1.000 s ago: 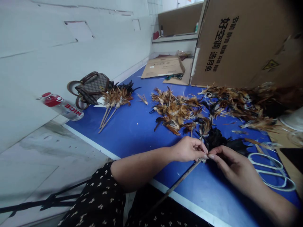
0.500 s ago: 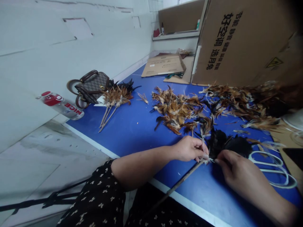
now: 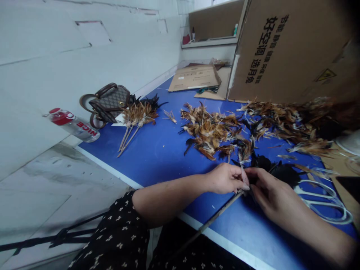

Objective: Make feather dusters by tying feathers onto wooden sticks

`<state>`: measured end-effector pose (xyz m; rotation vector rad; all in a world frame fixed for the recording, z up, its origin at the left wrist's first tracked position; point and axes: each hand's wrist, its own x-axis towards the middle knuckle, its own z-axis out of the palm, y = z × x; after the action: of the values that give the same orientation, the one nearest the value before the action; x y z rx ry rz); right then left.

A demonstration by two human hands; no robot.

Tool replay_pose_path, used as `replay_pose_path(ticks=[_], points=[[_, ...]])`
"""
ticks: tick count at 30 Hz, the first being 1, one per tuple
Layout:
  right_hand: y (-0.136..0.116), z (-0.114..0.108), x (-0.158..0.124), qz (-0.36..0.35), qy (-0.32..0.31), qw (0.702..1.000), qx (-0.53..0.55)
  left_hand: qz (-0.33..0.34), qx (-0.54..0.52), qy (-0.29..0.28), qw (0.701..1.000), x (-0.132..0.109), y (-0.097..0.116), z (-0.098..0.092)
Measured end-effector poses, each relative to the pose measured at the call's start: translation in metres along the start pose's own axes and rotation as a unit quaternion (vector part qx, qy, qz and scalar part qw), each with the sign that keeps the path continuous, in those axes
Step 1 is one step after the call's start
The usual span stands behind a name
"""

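Observation:
My left hand [image 3: 229, 179] is closed on the head of a feather duster, whose thin wooden stick [image 3: 215, 216] slants down towards my lap. Black feathers [image 3: 285, 172] spread out behind my fingers at the head. My right hand [image 3: 274, 193] meets the left at this spot, thumb and fingers pinched together; what sits between them is hidden. Just beyond my left fingers lies a small brown feather tuft [image 3: 245, 149] with a pale base. White-handled scissors [image 3: 323, 200] rest on the table to the right of my right hand.
Loose brown feathers [image 3: 210, 127] lie mid-table, with another heap [image 3: 287, 122] by the standing cardboard [image 3: 281, 56]. Several finished-looking feather sticks [image 3: 137, 116] rest at left, near a brown handbag [image 3: 109, 101] and a red-capped bottle [image 3: 73, 125]. Flat cardboard [image 3: 195, 77] lies at the back.
My right hand has moved left and slightly up, from a small gap beside the feather head to touching distance of my left fingers. The left hand and stick stay almost in place.

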<state>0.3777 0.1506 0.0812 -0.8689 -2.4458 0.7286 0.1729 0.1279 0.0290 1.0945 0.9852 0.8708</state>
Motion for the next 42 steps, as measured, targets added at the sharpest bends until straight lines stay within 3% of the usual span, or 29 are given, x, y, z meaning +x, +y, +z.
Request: replay_pose_path(ticks=[7, 16, 21, 27, 32, 34, 37, 42], points=[[0.01, 0.001, -0.002, -0.019, -0.018, 0.999, -0.028, 0.033, -0.001, 0.002, 0.999, 0.0, -0.009, -0.002], [0.003, 0.004, -0.031, -0.015, 0.002, 0.979, -0.201, -0.007, -0.007, 0.033, 0.999, -0.004, 0.003, 0.002], [-0.004, 0.01, -0.044, -0.02, 0.004, 0.985, -0.17, -0.008, -0.022, 0.019, 1.0, -0.001, -0.001, -0.003], [-0.007, 0.01, -0.05, -0.034, -0.014, 0.989, -0.14, 0.055, 0.036, 0.026, 0.997, -0.001, -0.011, -0.002], [-0.004, -0.001, -0.029, -0.069, 0.044, 0.99, -0.114, 0.084, 0.126, 0.052, 0.987, -0.006, -0.011, 0.002], [0.004, 0.002, -0.02, -0.074, 0.04, 0.993, -0.08, 0.106, 0.16, 0.059, 0.98, -0.01, -0.008, 0.004], [0.02, 0.012, -0.015, -0.052, 0.009, 0.998, -0.041, 0.149, 0.2, 0.068, 0.966, -0.014, -0.003, 0.007], [0.032, 0.021, -0.021, -0.041, 0.054, 0.998, -0.015, 0.264, 0.283, 0.072, 0.919, -0.016, -0.001, 0.013]])
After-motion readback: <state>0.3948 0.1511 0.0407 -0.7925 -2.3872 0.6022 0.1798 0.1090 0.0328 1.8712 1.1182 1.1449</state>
